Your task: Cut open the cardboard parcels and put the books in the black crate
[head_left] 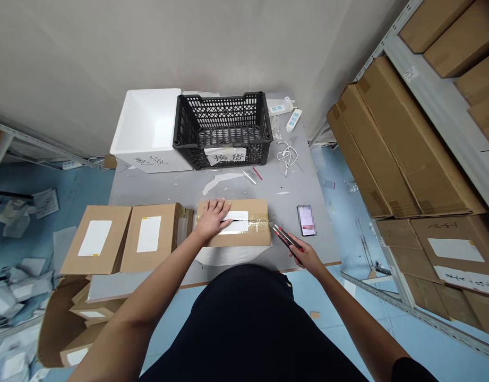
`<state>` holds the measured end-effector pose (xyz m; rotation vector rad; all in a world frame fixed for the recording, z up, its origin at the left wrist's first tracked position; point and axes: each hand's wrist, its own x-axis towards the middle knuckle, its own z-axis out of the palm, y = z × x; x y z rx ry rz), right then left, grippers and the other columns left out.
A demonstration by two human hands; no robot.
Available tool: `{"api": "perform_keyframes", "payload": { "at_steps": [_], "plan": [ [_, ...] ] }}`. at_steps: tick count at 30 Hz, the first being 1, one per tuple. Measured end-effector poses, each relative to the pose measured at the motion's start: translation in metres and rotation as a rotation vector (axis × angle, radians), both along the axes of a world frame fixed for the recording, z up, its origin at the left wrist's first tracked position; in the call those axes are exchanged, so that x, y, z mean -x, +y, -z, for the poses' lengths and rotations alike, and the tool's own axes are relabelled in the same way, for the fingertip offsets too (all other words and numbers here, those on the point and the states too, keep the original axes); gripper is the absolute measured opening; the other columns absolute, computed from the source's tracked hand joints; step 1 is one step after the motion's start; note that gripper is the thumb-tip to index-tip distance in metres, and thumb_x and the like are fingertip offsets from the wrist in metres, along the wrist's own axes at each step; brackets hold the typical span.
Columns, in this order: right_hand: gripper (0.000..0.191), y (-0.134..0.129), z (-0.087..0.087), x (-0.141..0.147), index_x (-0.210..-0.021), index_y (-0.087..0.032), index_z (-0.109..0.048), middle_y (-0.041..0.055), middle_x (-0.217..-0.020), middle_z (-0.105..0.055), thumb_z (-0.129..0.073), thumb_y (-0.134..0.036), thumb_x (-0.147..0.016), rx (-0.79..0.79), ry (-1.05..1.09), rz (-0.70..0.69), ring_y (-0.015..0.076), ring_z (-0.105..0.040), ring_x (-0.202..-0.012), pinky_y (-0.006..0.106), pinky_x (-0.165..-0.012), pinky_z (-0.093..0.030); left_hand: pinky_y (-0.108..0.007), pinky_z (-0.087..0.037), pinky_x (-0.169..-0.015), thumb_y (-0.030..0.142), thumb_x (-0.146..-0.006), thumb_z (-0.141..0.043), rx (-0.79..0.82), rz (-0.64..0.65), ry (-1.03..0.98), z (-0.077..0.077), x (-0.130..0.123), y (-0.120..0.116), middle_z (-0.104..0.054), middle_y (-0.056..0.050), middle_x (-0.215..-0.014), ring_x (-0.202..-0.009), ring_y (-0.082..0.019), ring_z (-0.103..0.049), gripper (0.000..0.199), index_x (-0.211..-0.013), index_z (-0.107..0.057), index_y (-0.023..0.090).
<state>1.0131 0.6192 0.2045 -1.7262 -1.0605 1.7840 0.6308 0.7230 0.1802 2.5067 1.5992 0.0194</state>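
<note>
A taped cardboard box (256, 208) lies on the table in front of me, with a white label on its top and clear tape over its right end. My left hand (213, 218) rests on the left part of the box, fingers spread flat against the cardboard. Just right of the box, my right hand (303, 251) is closed round a black and red box cutter (284, 237). The cutter's tip points at the taped right end of the box; whether it touches the tape I cannot tell.
Two labelled cardboard boxes (127, 241) stand at the left. A black plastic crate (232, 142) and a white foam box (144, 124) sit at the back. A phone (307, 220) lies at the right, near a white cable (287, 154). Shelving with large cartons (411, 143) rises on the right.
</note>
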Motion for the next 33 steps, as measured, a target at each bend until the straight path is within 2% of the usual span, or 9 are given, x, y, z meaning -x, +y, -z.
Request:
{"api": "perform_keyframes", "payload": {
  "at_steps": [9, 18, 23, 25, 27, 29, 31, 33],
  "plan": [
    [0.075, 0.003, -0.004, 0.007, -0.146, -0.021, -0.043, -0.0055, -0.064, -0.057, -0.058, -0.052, -0.079, -0.058, -0.020, 0.013, 0.0054, -0.037, -0.036, 0.019, -0.034, -0.028, -0.059, -0.014, -0.116, 0.048, -0.093, -0.045, -0.003, -0.023, -0.018, -0.001, -0.003, 0.001, -0.036, -0.016, -0.154, -0.143, -0.035, -0.028, 0.059, -0.146, -0.042, 0.022],
    [0.076, -0.028, 0.003, 0.015, -0.146, -0.021, -0.043, -0.0054, -0.063, -0.057, -0.060, -0.051, -0.079, 0.010, 0.015, 0.055, 0.0059, -0.037, -0.036, 0.020, -0.033, -0.028, -0.058, -0.013, -0.116, 0.050, -0.092, -0.045, -0.019, -0.009, -0.004, 0.003, -0.002, -0.001, -0.037, -0.017, -0.153, -0.143, -0.036, -0.027, 0.061, -0.145, -0.043, 0.020],
    [0.075, -0.037, 0.004, 0.004, -0.144, -0.023, -0.045, -0.0033, -0.066, -0.061, -0.063, -0.052, -0.078, 0.009, 0.027, 0.083, 0.0062, -0.039, -0.036, 0.019, -0.031, -0.029, -0.058, -0.013, -0.116, 0.051, -0.092, -0.046, -0.008, -0.002, -0.021, 0.001, 0.000, 0.000, -0.038, -0.017, -0.152, -0.142, -0.036, -0.029, 0.061, -0.145, -0.044, 0.020],
    [0.077, -0.042, 0.005, 0.001, -0.145, -0.023, -0.042, -0.0022, -0.069, -0.063, -0.065, -0.053, -0.078, -0.007, 0.062, 0.145, 0.0078, -0.044, -0.038, 0.020, -0.031, -0.033, -0.057, -0.013, -0.116, 0.052, -0.091, -0.047, 0.000, 0.000, -0.025, -0.001, 0.000, 0.000, -0.040, -0.017, -0.151, -0.141, -0.035, -0.030, 0.062, -0.144, -0.044, 0.021],
    [0.082, -0.047, 0.005, 0.006, -0.148, -0.025, -0.035, -0.0010, -0.075, -0.065, -0.067, -0.053, -0.078, -0.017, 0.147, 0.262, 0.0117, -0.055, -0.045, 0.025, -0.038, -0.045, -0.057, -0.014, -0.116, 0.053, -0.091, -0.047, 0.006, -0.001, -0.027, -0.005, 0.001, 0.002, -0.041, -0.016, -0.150, -0.140, -0.034, -0.031, 0.062, -0.143, -0.045, 0.021],
    [0.081, -0.050, 0.007, 0.020, -0.147, -0.026, -0.034, 0.0013, -0.081, -0.067, -0.069, -0.053, -0.078, 0.006, 0.264, 0.397, 0.0181, -0.067, -0.062, 0.033, -0.055, -0.057, -0.056, -0.014, -0.116, 0.055, -0.089, -0.049, 0.022, -0.006, -0.036, -0.009, 0.002, 0.005, -0.043, -0.016, -0.148, -0.139, -0.034, -0.033, 0.064, -0.143, -0.045, 0.022],
    [0.071, -0.051, 0.010, 0.043, -0.138, -0.026, -0.044, 0.0058, -0.090, -0.070, -0.070, -0.054, -0.078, 0.045, 0.376, 0.500, 0.0249, -0.071, -0.084, 0.042, -0.073, -0.060, -0.056, -0.014, -0.116, 0.058, -0.086, -0.053, 0.049, -0.031, -0.047, -0.014, 0.003, 0.011, -0.045, -0.015, -0.146, -0.137, -0.033, -0.035, 0.068, -0.144, -0.043, 0.024],
    [0.058, -0.045, 0.014, 0.068, -0.124, -0.025, -0.053, 0.0099, -0.101, -0.071, -0.069, -0.056, -0.078, 0.050, 0.470, 0.559, 0.0291, -0.069, -0.101, 0.046, -0.082, -0.058, -0.056, -0.015, -0.115, 0.060, -0.083, -0.056, 0.075, -0.072, -0.046, -0.020, 0.003, 0.016, -0.047, -0.015, -0.143, -0.136, -0.034, -0.036, 0.074, -0.146, -0.040, 0.024]
  ]
}}
